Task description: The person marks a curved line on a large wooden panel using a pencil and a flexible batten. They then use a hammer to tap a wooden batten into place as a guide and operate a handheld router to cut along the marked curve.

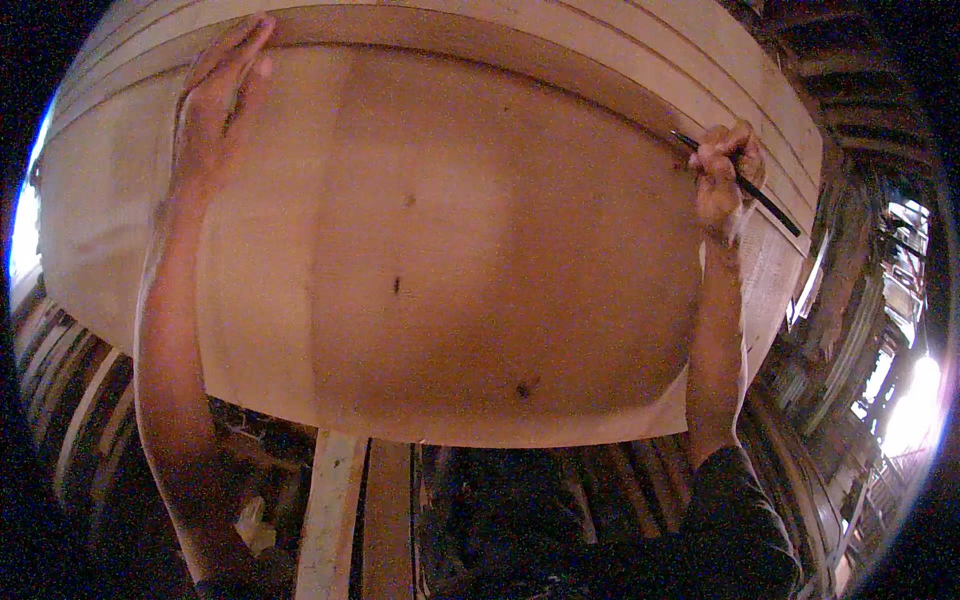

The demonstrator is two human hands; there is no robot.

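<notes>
A broad wooden panel (450,250) with several dark knots fills the middle of the view. At its far left, my left hand (222,95) rests with fingers stretched out beside a long curved strip of wood (400,28) that crosses the top of the panel. Nothing shows in that hand. My right hand (725,175) pinches a slim black pencil (768,207) at the far right. Its thin tip points up and left, close to the strip's lower edge; whether it touches the wood I cannot tell.
More long boards (680,50) with dark seams between them lie beyond the strip. Below the panel's near edge stands an upright timber (335,500). Stacked wooden pieces (75,390) are at the lower left, and bright openings (915,400) show at the right.
</notes>
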